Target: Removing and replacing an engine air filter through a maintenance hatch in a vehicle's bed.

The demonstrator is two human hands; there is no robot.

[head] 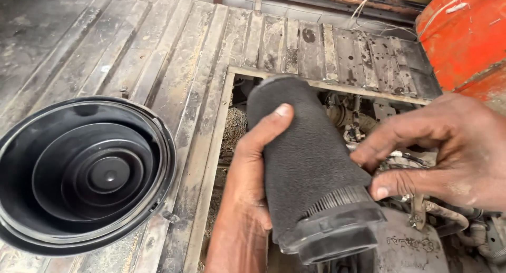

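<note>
Over the open floor hatch [337, 120], the dark grey foam-sleeved cylindrical filter [303, 157] runs its long axis from 11 to 5 o'clock. Left hand [253, 167] clasps it from 8 o'clock; right hand's [448, 152] grip closes loosely at 3 o'clock.

black round cover [87, 175] clipped at the left and bottom edges, orange panel [464, 36] cut off top right, left hand [253, 167] mostly tucked behind the foam filter [305, 162], right hand [448, 152] runs off the right edge, engine bits [353, 120] in the floor opening too cluttered to make out
</note>
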